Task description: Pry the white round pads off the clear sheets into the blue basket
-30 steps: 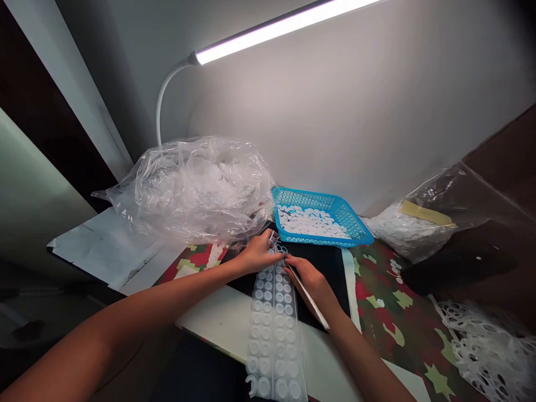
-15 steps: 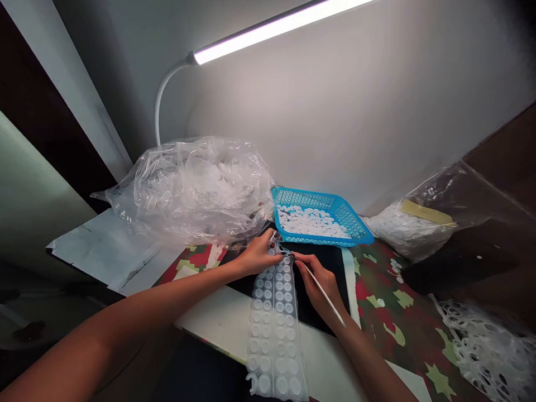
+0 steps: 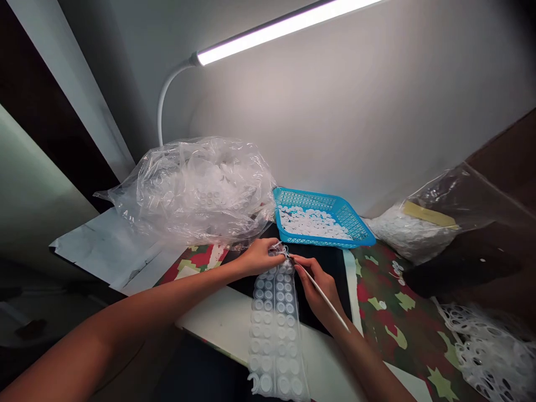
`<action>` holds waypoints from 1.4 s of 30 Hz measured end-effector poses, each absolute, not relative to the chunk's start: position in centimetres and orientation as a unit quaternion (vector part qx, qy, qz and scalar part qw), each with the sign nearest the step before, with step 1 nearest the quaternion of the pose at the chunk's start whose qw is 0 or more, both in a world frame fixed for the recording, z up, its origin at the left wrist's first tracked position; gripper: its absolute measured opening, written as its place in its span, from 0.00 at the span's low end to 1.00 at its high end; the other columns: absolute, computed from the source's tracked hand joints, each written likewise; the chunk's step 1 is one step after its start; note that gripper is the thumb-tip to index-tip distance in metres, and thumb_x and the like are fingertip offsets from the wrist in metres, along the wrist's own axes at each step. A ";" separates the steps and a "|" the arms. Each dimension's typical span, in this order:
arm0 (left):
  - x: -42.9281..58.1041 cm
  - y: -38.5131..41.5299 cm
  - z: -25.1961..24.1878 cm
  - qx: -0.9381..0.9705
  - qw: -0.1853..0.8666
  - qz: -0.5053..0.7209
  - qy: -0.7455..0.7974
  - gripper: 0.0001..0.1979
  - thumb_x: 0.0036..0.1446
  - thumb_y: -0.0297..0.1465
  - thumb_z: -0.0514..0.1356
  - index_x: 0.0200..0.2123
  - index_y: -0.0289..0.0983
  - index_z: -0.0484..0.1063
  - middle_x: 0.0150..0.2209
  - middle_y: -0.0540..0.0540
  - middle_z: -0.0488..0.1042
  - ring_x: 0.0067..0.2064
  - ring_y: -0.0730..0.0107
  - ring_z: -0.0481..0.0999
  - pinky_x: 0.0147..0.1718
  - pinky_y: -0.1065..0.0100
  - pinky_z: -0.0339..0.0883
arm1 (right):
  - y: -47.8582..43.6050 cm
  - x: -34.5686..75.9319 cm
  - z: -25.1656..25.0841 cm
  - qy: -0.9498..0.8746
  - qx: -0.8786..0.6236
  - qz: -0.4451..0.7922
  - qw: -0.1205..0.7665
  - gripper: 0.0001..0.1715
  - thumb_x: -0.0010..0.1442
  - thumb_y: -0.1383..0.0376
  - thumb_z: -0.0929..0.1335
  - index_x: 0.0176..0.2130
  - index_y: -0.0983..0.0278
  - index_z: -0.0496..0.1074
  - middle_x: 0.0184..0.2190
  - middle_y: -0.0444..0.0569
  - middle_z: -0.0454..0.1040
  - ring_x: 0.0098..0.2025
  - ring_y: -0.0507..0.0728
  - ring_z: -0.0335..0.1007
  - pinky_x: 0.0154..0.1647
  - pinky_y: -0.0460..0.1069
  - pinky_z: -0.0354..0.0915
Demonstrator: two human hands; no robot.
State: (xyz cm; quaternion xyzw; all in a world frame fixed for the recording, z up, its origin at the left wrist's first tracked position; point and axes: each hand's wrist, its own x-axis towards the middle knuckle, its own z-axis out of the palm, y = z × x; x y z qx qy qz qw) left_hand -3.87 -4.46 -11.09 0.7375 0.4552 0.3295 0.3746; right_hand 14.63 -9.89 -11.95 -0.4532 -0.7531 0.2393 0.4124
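Note:
A long translucent sheet [image 3: 274,335] with rows of round raised discs runs from the table's front edge up to both hands. My left hand [image 3: 263,257] pinches the sheet's far end, where thin loops of white material stick up. Between the thumb and fingers of my right hand [image 3: 316,282] is a thin white stick-like tool [image 3: 329,302], its tip touching the sheet's far end beside my left thumb. The exact tip is too small to make out. A black mat [image 3: 310,312] lies under the hands.
Behind the hands stands a blue basket [image 3: 364,237] holding many small white discs. A large clear bag [image 3: 196,190] bulges at the left, near white papers [image 3: 109,245]. On the right are another filled bag [image 3: 412,231] and a heap of perforated scraps [image 3: 489,349]. A lit lamp [image 3: 285,30] hangs above.
The far end of the sheet and the fingers of my left hand sit slightly lower. My right hand and the tool have shifted slightly. The whole view has moved a little.

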 end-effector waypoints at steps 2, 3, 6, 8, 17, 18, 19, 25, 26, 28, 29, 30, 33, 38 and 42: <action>-3.9 -4.5 -11.0 0.736 0.383 0.331 0.449 0.13 0.51 0.39 0.57 0.24 0.35 0.66 0.22 0.53 0.65 0.26 0.73 0.64 0.25 0.72 0.53 | -9.9 14.7 -12.2 -0.762 -0.446 0.232 0.408 0.10 0.64 0.63 0.60 0.45 0.59 0.67 0.45 0.49 0.74 0.47 0.57 0.72 0.47 0.52 0.68; -3.9 -4.5 -10.9 0.736 0.389 0.331 0.445 0.15 0.51 0.42 0.57 0.24 0.35 0.67 0.23 0.52 0.66 0.27 0.73 0.64 0.25 0.72 0.54 | -9.8 14.7 -12.4 -0.764 -0.444 0.229 0.407 0.10 0.65 0.63 0.60 0.44 0.59 0.66 0.45 0.49 0.74 0.48 0.57 0.72 0.48 0.52 0.68; -3.9 -4.4 -10.8 0.737 0.404 0.328 0.431 0.18 0.52 0.44 0.56 0.25 0.34 0.68 0.23 0.52 0.67 0.27 0.73 0.65 0.25 0.72 0.55 | -9.9 14.7 -12.5 -0.764 -0.442 0.231 0.409 0.10 0.65 0.63 0.60 0.44 0.59 0.66 0.46 0.49 0.73 0.49 0.57 0.71 0.49 0.52 0.67; -3.9 -4.4 -10.9 0.735 0.411 0.326 0.429 0.16 0.52 0.43 0.57 0.25 0.34 0.68 0.22 0.52 0.66 0.26 0.74 0.64 0.25 0.73 0.55 | -9.9 14.7 -12.3 -0.758 -0.443 0.235 0.416 0.10 0.65 0.63 0.60 0.45 0.59 0.66 0.47 0.49 0.73 0.49 0.56 0.71 0.50 0.52 0.67; -3.6 -4.4 -10.9 0.718 0.401 0.349 0.451 0.10 0.52 0.36 0.55 0.25 0.35 0.65 0.23 0.53 0.64 0.27 0.75 0.62 0.25 0.73 0.53 | -10.1 14.7 -11.7 -0.711 -0.452 0.283 0.459 0.11 0.64 0.61 0.61 0.44 0.61 0.68 0.44 0.51 0.75 0.47 0.58 0.72 0.46 0.53 0.70; -3.6 -4.4 -10.9 0.714 0.401 0.351 0.454 0.09 0.52 0.36 0.54 0.26 0.36 0.65 0.24 0.53 0.64 0.27 0.74 0.62 0.26 0.72 0.54 | -10.1 14.8 -11.8 -0.715 -0.445 0.287 0.457 0.11 0.64 0.61 0.61 0.44 0.61 0.68 0.44 0.52 0.75 0.48 0.58 0.72 0.47 0.53 0.69; -3.6 -4.3 -11.0 0.710 0.402 0.352 0.457 0.09 0.52 0.36 0.53 0.26 0.36 0.64 0.24 0.53 0.64 0.27 0.74 0.63 0.26 0.72 0.54 | -10.2 14.8 -11.8 -0.720 -0.436 0.292 0.454 0.11 0.64 0.61 0.61 0.44 0.61 0.68 0.45 0.52 0.75 0.48 0.58 0.72 0.47 0.54 0.69; -3.5 -4.1 -11.6 0.684 0.394 0.366 0.493 0.10 0.52 0.38 0.54 0.26 0.37 0.62 0.25 0.53 0.65 0.28 0.73 0.64 0.27 0.71 0.55 | -10.6 14.9 -11.5 -0.781 -0.383 0.284 0.403 0.08 0.64 0.65 0.61 0.43 0.59 0.67 0.48 0.50 0.73 0.51 0.56 0.70 0.51 0.53 0.67; -3.5 -4.1 -11.6 0.681 0.390 0.370 0.497 0.10 0.51 0.38 0.55 0.27 0.37 0.62 0.26 0.53 0.66 0.29 0.72 0.64 0.27 0.70 0.56 | -10.6 14.9 -11.4 -0.794 -0.373 0.273 0.395 0.08 0.64 0.66 0.61 0.43 0.59 0.67 0.48 0.50 0.73 0.50 0.56 0.70 0.51 0.52 0.67; -3.6 -4.2 -11.5 0.680 0.379 0.380 0.500 0.11 0.50 0.38 0.58 0.29 0.37 0.62 0.28 0.52 0.66 0.30 0.71 0.65 0.29 0.70 0.57 | -10.5 14.8 -11.5 -0.813 -0.355 0.253 0.386 0.08 0.64 0.66 0.61 0.43 0.59 0.67 0.47 0.50 0.74 0.49 0.55 0.71 0.49 0.52 0.68; -3.6 -4.3 -11.5 0.683 0.375 0.383 0.496 0.10 0.49 0.37 0.58 0.31 0.37 0.62 0.28 0.52 0.67 0.31 0.71 0.65 0.30 0.69 0.58 | -10.4 14.8 -11.5 -0.820 -0.348 0.244 0.384 0.08 0.64 0.67 0.61 0.43 0.60 0.67 0.47 0.50 0.74 0.49 0.55 0.71 0.49 0.52 0.68; -3.7 -4.4 -11.4 0.690 0.373 0.384 0.487 0.10 0.49 0.36 0.59 0.32 0.38 0.62 0.29 0.52 0.67 0.32 0.71 0.66 0.32 0.69 0.58 | -10.4 14.8 -11.6 -0.825 -0.343 0.237 0.381 0.08 0.64 0.67 0.61 0.43 0.60 0.67 0.46 0.50 0.74 0.49 0.55 0.71 0.49 0.52 0.68; -3.9 -4.6 -11.0 0.717 0.370 0.385 0.448 0.10 0.49 0.32 0.60 0.35 0.38 0.63 0.33 0.52 0.69 0.35 0.70 0.68 0.36 0.69 0.60 | -10.3 15.0 -11.8 -0.829 -0.353 0.230 0.367 0.09 0.64 0.66 0.61 0.44 0.59 0.67 0.47 0.50 0.74 0.50 0.56 0.70 0.50 0.53 0.67; -4.0 -4.7 -10.7 0.745 0.348 0.393 0.412 0.15 0.48 0.29 0.61 0.40 0.38 0.63 0.41 0.48 0.69 0.43 0.66 0.69 0.44 0.66 0.60 | -10.3 15.2 -11.9 -0.786 -0.406 0.270 0.380 0.09 0.64 0.64 0.62 0.44 0.58 0.68 0.47 0.48 0.74 0.50 0.57 0.71 0.51 0.52 0.67; -4.0 -4.9 -10.7 0.752 0.340 0.395 0.404 0.16 0.50 0.29 0.60 0.43 0.35 0.62 0.44 0.44 0.68 0.49 0.64 0.67 0.47 0.66 0.59 | -10.3 15.2 -11.5 -0.760 -0.428 0.283 0.399 0.11 0.65 0.65 0.60 0.45 0.59 0.67 0.45 0.50 0.74 0.48 0.57 0.72 0.47 0.50 0.69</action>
